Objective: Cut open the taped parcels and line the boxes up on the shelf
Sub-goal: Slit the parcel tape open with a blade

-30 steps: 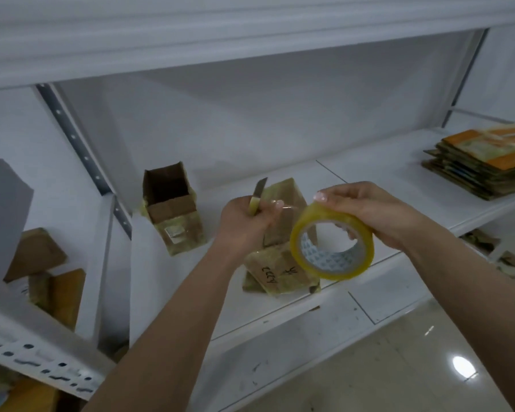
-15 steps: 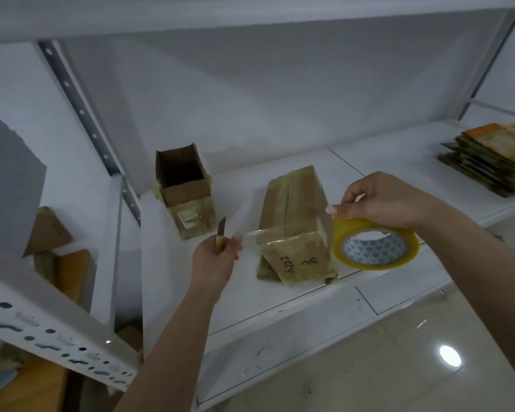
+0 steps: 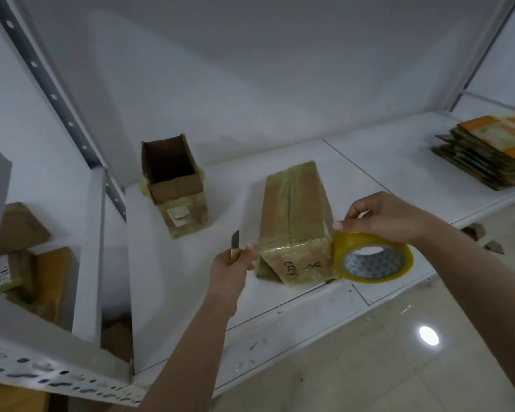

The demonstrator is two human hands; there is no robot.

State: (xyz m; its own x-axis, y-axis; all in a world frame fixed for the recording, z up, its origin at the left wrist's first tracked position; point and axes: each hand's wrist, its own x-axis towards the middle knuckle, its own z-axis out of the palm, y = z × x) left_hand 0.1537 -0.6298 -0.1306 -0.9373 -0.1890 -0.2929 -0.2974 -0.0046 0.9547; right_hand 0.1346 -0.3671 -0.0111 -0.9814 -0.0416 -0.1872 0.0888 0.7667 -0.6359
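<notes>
On the shelf (image 3: 173,292), our tape strip now spans the sealed parcel (image 3: 295,221).
Left hand (image 3: 232,269) grips the knife (image 3: 235,246); right hand (image 3: 384,217) pinches the tape roll (image 3: 372,257), lowered beside it, resealing rather than cutting.

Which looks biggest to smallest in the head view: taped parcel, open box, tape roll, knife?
1. taped parcel
2. open box, though farther back, so its margin is unsure
3. tape roll
4. knife, mostly hidden in the left hand

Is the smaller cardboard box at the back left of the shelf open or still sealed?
Open. The small box stands upright with its top flaps apart, showing a dark interior; whether anything lies inside cannot be told.
</notes>
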